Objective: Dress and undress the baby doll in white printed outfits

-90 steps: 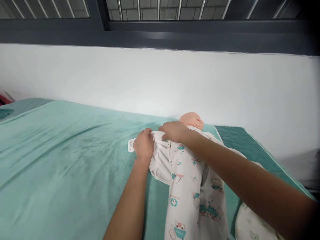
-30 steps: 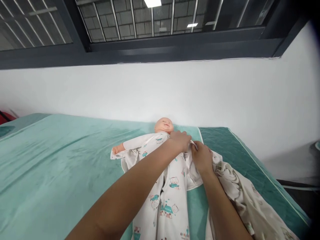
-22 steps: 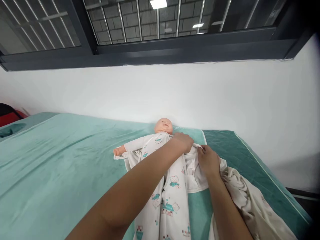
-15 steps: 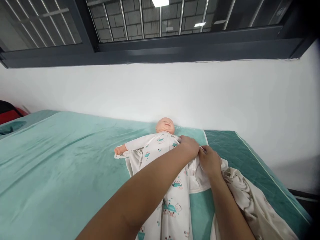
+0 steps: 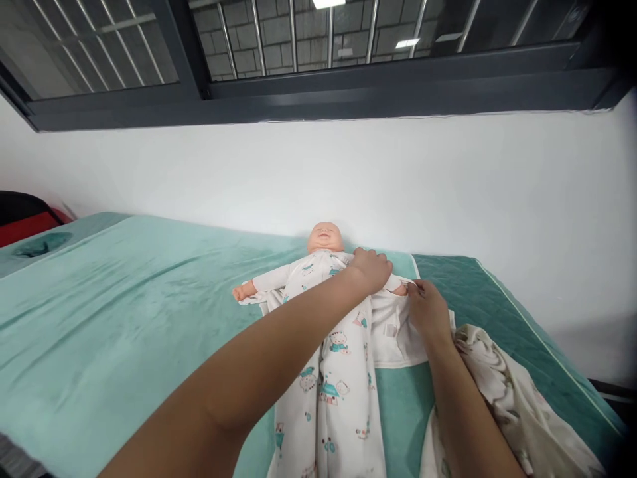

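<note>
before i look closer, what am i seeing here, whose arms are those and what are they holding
There is no machine: this is a person's own view, from one camera worn on the head, looking forward and down. A doll lies face up, with white printed clothes over its body and a green blanket beneath. The left hand covers part of the doll's sleeve, its grip hidden; the right hand pinches white cloth beside the doll's hand.

Bedroom-like room: blanket [image 5: 139, 332], barred window [image 5: 311, 40]

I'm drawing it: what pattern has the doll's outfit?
The outfit is white with teal and pink prints; see head view.
</note>
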Tool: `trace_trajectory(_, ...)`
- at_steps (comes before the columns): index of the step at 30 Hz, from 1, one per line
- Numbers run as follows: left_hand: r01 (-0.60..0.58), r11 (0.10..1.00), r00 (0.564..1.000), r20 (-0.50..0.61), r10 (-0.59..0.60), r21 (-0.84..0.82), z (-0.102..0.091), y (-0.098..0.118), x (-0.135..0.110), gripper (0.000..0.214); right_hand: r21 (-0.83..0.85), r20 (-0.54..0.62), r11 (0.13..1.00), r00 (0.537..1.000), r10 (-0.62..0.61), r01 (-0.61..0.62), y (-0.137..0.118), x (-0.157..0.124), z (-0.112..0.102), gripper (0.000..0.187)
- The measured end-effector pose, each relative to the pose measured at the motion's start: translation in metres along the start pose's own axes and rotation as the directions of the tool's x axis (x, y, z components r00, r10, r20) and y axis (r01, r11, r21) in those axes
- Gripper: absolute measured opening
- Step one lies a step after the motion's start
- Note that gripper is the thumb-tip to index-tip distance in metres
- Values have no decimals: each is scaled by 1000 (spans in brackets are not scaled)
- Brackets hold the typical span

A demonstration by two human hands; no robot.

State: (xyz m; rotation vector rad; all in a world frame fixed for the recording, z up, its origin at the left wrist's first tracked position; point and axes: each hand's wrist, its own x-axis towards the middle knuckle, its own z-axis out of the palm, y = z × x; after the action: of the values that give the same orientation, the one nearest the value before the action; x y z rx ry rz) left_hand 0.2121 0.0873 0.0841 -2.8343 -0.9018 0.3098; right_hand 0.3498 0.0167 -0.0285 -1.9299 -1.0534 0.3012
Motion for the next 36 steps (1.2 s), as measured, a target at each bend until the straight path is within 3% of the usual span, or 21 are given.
trace_trajectory(6,43,998,999,12,-43,37,-11,-21,-22,40,-14,-52,1000,999,7,-8,4,0,-2,39)
trace_trajectory(12,29,998,999,-38,-28,46,-13,-26,-33,37,278,-36,959,997,74,-61,2,2,-2,36)
trace_trajectory(14,22,999,999,-41,-21,23,-12,-23,-32,36,487,-19,871,996,83,-64,2,3,-2,36)
trace_trajectory(16,24,1000,999,-37,-24,-15,-11,-17,-28,36,739,-30,674,997,74,-28,4,3,-4,41)
trace_trajectory(17,27,999,999,-32,-28,-34,-11,-13,-26,36,823,-53,568,995,80,-2,5,3,-6,43)
trace_trajectory(19,32,997,999,-19,-33,-69,-9,-3,-19,38,881,-131,470,982,138,52,6,3,-9,42)
trace_trajectory(20,33,996,999,-14,-34,-86,-7,2,-15,39,875,-191,477,965,182,84,5,2,-11,39)
trace_trajectory(22,37,992,999,-15,-39,-122,-2,12,-6,40,793,-383,579,895,230,190,0,-1,-13,30)
trace_trajectory(24,49,987,998,-18,-52,-154,3,22,0,38,627,-581,713,798,158,315,-10,-6,-13,26)
trace_trajectory(26,57,982,998,-19,-62,-178,6,30,-1,35,460,-655,808,755,30,367,-22,-14,-11,26)
trace_trajectory(27,58,981,998,-27,-64,-186,7,32,-6,33,431,-630,824,777,-18,368,-28,-18,-9,27)
trace_trajectory(29,57,977,993,-86,-76,-205,6,31,-27,28,490,-476,804,876,-77,337,-40,-27,-2,29)
trace_trajectory(31,60,966,965,-231,-121,-252,7,23,-61,25,606,-280,741,950,-141,288,-52,-37,6,31)
trace_trajectory(34,8,873,839,-471,-271,-488,22,-4,-121,30,651,-41,719,957,-289,245,-71,-57,16,34)
trace_trajectory(36,-23,738,739,-508,-442,-674,42,-24,-151,36,607,104,758,920,-377,241,-82,-70,21,39)
